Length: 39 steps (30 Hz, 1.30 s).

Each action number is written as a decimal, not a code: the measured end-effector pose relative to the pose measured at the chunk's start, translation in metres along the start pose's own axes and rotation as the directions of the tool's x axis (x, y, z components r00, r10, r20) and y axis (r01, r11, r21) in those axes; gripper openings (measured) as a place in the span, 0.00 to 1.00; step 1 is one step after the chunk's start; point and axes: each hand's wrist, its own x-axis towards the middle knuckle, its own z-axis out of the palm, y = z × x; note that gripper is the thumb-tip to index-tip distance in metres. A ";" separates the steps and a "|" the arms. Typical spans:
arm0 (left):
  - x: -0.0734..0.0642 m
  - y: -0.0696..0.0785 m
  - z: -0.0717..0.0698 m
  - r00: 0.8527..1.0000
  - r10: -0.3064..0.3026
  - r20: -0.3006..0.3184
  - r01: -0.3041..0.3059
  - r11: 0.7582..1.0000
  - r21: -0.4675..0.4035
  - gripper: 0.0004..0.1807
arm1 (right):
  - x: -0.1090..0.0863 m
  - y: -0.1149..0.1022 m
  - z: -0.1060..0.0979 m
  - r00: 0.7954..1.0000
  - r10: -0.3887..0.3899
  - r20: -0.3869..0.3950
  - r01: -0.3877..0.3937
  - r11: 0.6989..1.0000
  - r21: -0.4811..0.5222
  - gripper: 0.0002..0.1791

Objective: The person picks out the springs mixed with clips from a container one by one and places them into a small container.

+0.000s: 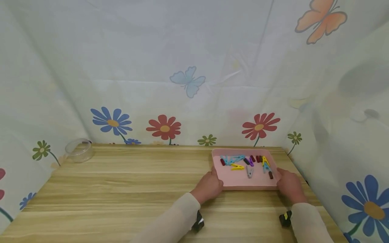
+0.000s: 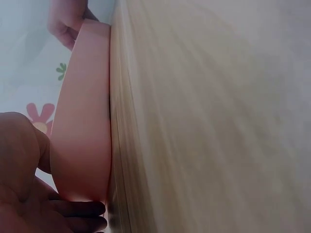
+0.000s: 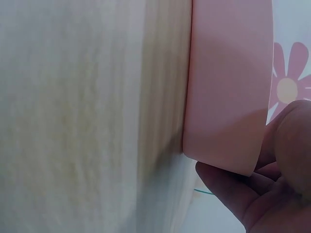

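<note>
left hand and right hand clamp opposite ends of the pink tray, thumbs at the rim, probably to keep it level; it's at far right of the table, walls likely stopping loose clips sliding out

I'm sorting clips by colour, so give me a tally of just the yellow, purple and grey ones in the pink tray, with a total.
Yellow clips: 2
Purple clip: 1
Grey clip: 1
Total in the pink tray: 4
</note>
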 end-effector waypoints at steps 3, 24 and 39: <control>-0.003 -0.002 -0.001 1.000 -0.010 0.006 0.010 1.000 -0.013 0.25 | -0.002 -0.002 0.001 1.000 -0.015 0.004 0.015 1.000 -0.002 0.28; -0.027 -0.017 -0.010 0.993 -0.100 0.068 0.109 0.983 -0.148 0.28 | -0.012 -0.021 0.004 0.997 -0.020 0.076 0.021 1.000 -0.014 0.28; -0.044 -0.033 -0.014 0.974 -0.211 0.087 0.228 0.906 -0.357 0.35 | -0.018 -0.034 0.009 0.992 -0.098 0.074 0.100 0.995 -0.017 0.26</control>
